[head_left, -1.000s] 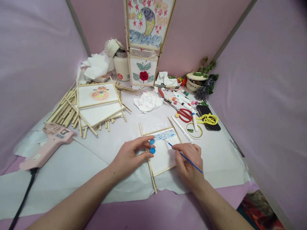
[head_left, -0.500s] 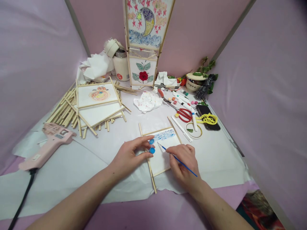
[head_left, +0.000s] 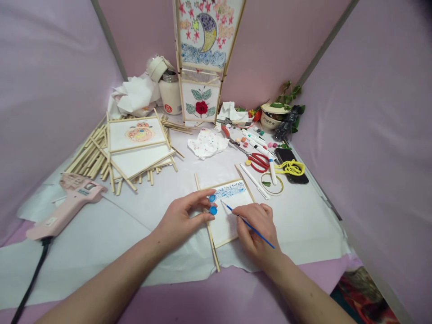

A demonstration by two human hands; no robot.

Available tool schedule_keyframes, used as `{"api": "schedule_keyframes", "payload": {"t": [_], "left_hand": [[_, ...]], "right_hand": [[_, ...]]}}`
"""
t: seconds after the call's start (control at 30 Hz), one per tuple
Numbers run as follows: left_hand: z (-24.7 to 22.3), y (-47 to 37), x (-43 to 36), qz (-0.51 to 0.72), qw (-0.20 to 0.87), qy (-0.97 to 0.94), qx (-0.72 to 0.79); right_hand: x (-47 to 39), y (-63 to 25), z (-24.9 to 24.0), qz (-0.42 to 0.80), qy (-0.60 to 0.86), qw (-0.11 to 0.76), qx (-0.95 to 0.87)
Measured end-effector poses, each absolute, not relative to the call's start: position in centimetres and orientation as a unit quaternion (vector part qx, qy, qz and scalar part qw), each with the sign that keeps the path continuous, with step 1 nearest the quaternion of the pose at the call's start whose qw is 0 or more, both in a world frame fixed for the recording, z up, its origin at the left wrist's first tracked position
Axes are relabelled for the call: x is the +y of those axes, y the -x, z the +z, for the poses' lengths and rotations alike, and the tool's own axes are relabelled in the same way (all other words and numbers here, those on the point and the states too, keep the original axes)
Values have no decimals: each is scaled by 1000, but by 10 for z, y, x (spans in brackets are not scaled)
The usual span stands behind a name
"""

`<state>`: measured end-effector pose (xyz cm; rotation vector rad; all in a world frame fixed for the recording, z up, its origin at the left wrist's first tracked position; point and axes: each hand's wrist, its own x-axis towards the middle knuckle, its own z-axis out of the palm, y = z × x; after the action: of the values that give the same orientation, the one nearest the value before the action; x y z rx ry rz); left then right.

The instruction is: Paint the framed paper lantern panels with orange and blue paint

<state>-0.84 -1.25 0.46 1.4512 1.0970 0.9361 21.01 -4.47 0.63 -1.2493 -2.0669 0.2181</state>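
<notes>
Between the thumb and fingers of my left hand [head_left: 187,211] is a small blue paint pot [head_left: 213,210] with its lid flipped open. My right hand [head_left: 258,227] grips a thin blue paintbrush [head_left: 251,228] like a pen. The brush tip is over the white panel, just right of the pot; whether it touches cannot be made out. This panel [head_left: 224,225] has a wooden stick frame and lies flat in front of me, with rows of blue dabs [head_left: 231,190] along its far part. My left hand overlaps its left stick, my right hand its near right corner.
A pink glue gun [head_left: 69,204] with a black cord lies at the left. Behind it are wooden sticks [head_left: 91,157] under framed panels. Red-handled scissors [head_left: 259,162], white markers [head_left: 254,181], yellow cord [head_left: 290,168] and a phone [head_left: 297,179] lie at the right. A decorated tower [head_left: 201,96] stands behind.
Almost nothing differs. Both hands, the pot and the brush appear a few pixels further left, along with a slight shift of the view.
</notes>
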Motion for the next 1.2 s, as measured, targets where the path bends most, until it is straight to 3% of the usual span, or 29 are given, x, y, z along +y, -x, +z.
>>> {"api": "schedule_keyframes", "payload": {"t": [0.37,0.63,0.93,1.2], "left_hand": [[5,6,-12,411,547,-568,457],[6,7,-10,444,585,-518,439],[8,6,-9,464,595,-489,438],[8,7,-8,470,602,-484,428]], "right_hand": [[-43,-213,2,45,526,369,-765],[-46,-205,4,107,471,358,-799],[-43,-209,2,36,527,372,-763],[-50,-199,15,89,478,354,-799]]}}
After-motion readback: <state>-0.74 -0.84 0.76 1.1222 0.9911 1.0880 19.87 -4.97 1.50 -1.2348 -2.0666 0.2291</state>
